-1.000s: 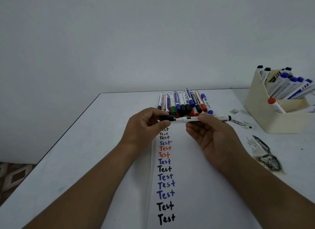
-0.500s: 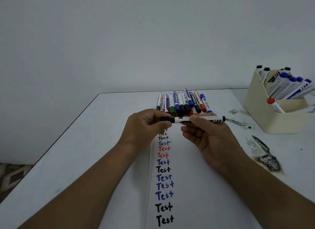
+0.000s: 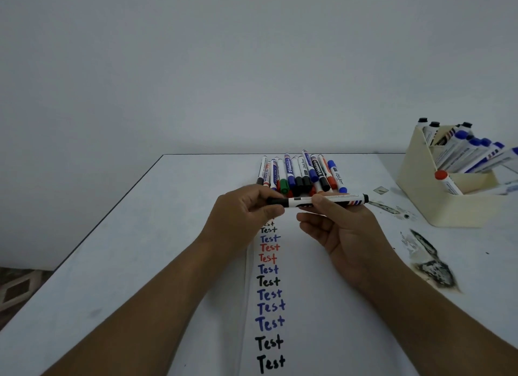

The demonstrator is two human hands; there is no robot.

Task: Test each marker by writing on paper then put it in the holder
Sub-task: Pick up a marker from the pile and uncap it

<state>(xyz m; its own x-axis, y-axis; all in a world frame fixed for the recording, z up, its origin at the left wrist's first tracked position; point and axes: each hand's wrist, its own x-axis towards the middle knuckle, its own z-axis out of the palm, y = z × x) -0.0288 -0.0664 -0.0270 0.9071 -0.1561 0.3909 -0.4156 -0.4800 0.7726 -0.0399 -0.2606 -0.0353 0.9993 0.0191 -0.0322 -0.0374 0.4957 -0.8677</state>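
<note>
The left hand [image 3: 246, 210] hides the topmost written words [image 3: 268, 224].

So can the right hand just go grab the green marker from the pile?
Probably not yet. The right hand is pinching the black marker together with the left hand. The green marker lies just behind, nothing covering its cap, so a free hand could likely reach it.
</note>
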